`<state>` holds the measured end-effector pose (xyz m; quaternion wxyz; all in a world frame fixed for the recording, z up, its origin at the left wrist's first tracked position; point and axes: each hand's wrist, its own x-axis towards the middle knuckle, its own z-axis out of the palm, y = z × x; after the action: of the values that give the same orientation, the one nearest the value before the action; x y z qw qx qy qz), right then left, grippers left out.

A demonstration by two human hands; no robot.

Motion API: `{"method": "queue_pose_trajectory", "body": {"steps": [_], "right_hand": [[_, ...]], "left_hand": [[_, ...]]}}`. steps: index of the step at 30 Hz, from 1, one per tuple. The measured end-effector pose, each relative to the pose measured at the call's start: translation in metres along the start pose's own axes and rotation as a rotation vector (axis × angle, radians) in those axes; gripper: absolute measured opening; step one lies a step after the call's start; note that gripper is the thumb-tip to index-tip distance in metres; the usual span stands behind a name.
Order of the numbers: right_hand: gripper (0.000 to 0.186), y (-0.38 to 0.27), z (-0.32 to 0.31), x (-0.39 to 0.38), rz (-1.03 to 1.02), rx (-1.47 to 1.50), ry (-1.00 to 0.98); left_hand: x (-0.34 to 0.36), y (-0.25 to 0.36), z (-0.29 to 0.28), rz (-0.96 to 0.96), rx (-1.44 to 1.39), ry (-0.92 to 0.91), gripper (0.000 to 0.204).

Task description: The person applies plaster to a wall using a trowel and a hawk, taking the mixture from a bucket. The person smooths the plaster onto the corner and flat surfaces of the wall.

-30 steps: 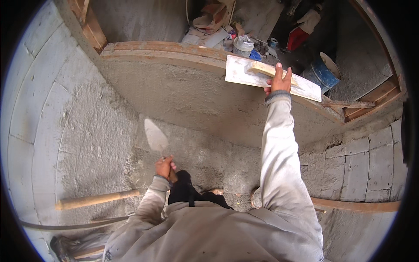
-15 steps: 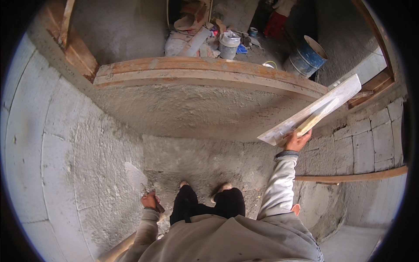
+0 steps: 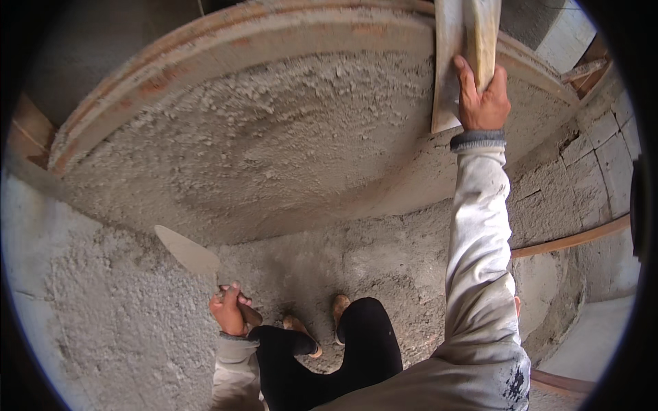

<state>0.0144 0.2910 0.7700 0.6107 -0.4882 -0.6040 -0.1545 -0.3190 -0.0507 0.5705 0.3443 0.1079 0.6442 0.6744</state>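
My right hand [image 3: 484, 99] grips the pale handle of a long plastering float [image 3: 447, 75] and holds it upright at the far right of the plastered wall. The float's top runs out of the picture, and its flat blade lies on or close to the wall; which of the two cannot be told. Low on the left, my left hand [image 3: 232, 309] is closed round the handle of a pointing trowel [image 3: 186, 251], its leaf-shaped blade aimed up and left. Rough grey plaster [image 3: 274, 137] covers the wall below the window opening, smoother towards the right.
A wooden sill board [image 3: 240, 38] runs along the wall's top edge. To the right are block masonry [image 3: 603, 147] and a wooden strip [image 3: 576, 236]. My shoes [image 3: 300, 330] stand on the rough floor close to the wall's foot.
My right hand has moved up and forward, and the float has turned from slanted to upright. The trowel has swung a little left and up. The view is now nearer the wall.
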Motion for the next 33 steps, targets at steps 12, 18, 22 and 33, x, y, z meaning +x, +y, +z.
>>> {"method": "queue_pose_trajectory", "body": {"steps": [12, 18, 22, 33], "right_hand": [[0.044, 0.17, 0.08, -0.345, 0.102, -0.075, -0.053], [0.049, 0.121, 0.083, -0.269, 0.083, 0.072, 0.061], [0.075, 0.009, 0.038, -0.086, 0.109, -0.032, 0.016], [0.062, 0.073, 0.075, -0.247, -0.16, -0.283, -0.126]], "left_hand": [[0.107, -0.134, -0.022, 0.247, -0.372, -0.11, 0.019], [0.104, -0.125, -0.043, 0.482, -0.389, -0.103, 0.019], [0.097, -0.109, -0.041, 0.451, -0.504, -0.146, 0.014], [0.104, -0.068, -0.036, 0.469, -0.647, -0.281, 0.017]]}}
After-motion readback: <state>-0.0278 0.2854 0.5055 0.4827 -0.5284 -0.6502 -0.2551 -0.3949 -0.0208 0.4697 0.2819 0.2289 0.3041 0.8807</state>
